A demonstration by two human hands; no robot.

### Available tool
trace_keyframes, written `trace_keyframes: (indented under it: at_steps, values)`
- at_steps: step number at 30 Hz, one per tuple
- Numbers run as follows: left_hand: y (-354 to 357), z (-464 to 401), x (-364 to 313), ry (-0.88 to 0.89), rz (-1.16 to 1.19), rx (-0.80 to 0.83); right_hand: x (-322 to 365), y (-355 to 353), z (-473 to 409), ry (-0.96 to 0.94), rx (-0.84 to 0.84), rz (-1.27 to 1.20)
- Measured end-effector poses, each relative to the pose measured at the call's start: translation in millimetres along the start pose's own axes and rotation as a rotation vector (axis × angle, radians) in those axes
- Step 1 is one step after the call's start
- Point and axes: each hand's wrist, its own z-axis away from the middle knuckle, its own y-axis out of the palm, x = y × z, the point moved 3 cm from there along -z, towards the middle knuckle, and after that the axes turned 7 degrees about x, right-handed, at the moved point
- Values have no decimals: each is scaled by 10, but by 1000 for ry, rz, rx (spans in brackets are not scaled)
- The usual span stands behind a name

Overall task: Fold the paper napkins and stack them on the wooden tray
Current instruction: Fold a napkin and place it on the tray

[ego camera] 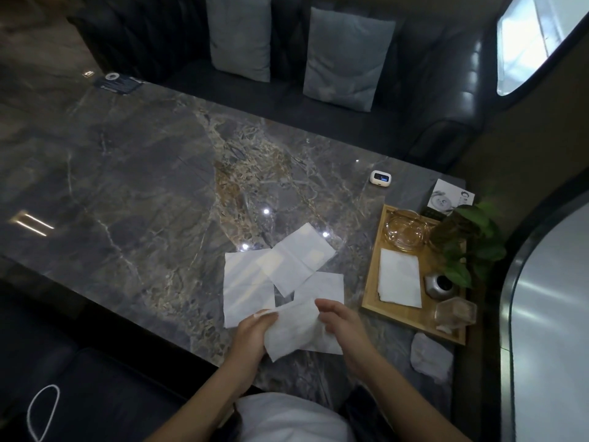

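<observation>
My left hand [253, 330] and my right hand [341, 323] both hold one white paper napkin [294, 330] just above the marble table's near edge; it is bent between them. Three more unfolded napkins lie flat behind it: one at the left [245, 282], one tilted in the middle [301, 260], one at the right [325, 287], partly overlapping. The wooden tray [371, 282] sits to the right, and a folded napkin [400, 279] lies on it.
The tray also carries a glass ashtray [404, 229], a small grey pot [441, 285] and a clear glass holder [455, 312]. A potted plant [471, 244], a white gadget [381, 177], a card [451, 197] and a grey stone [430, 355] stand nearby. A dark sofa with cushions runs behind the table.
</observation>
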Motion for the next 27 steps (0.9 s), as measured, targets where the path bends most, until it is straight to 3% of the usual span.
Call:
trace_keyframes:
  at_steps: [3,13,27]
  values:
    - [-1,8,19,19,1,2,29,29,46,17,74,-38]
    - [22,52,-30,144,-67,39,36,59,71,24,51,-193]
    - [1,39,-28,308,-184,59,20,12,71,-170,65,-24]
